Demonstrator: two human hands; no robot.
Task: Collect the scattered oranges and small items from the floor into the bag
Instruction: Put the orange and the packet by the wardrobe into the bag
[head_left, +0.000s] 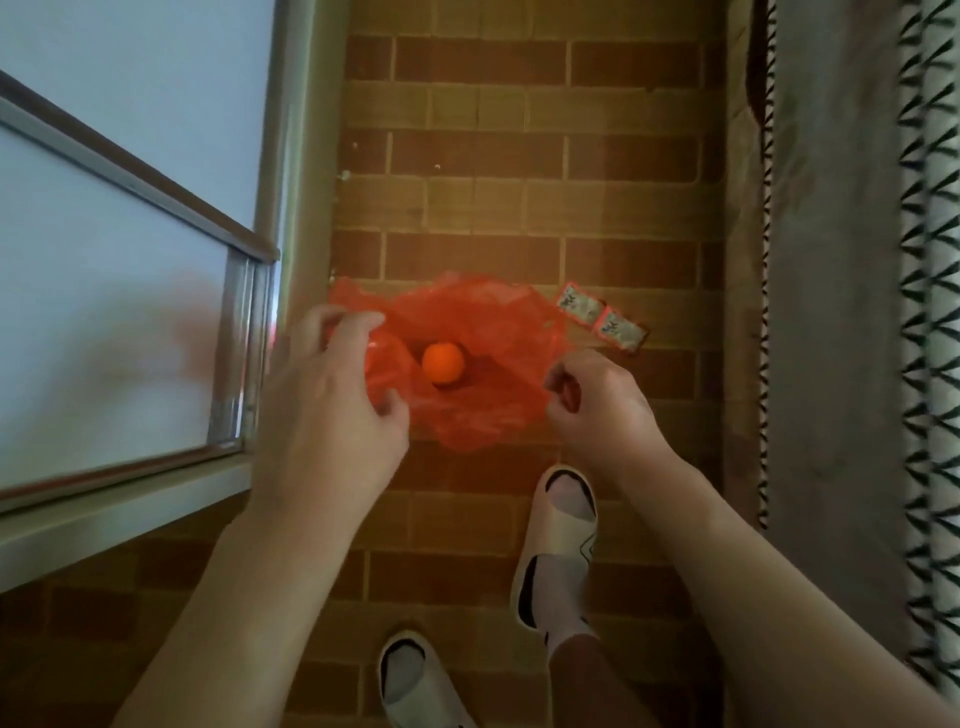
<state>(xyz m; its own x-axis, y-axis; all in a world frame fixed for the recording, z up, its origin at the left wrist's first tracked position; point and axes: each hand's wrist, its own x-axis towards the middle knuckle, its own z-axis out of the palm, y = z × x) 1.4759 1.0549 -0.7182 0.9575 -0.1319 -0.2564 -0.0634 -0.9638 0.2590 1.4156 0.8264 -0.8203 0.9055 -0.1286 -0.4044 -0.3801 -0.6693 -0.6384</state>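
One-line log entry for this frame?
hands: left, right grip bag open | orange inside | packets on floor

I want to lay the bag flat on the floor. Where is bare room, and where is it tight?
Bare floor lies beyond the bag, between the window frame and the grey mat. Tight: the packets lie just right of the bag, and the slippered feet fill the near floor. Both the left hand and the right hand hold the bag's edges, an orange in it.

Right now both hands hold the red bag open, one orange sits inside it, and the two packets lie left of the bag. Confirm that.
Wrong on one point. The head view shows the two packets lying right of the red bag, not left. The left hand and right hand do hold it open, with one orange inside.
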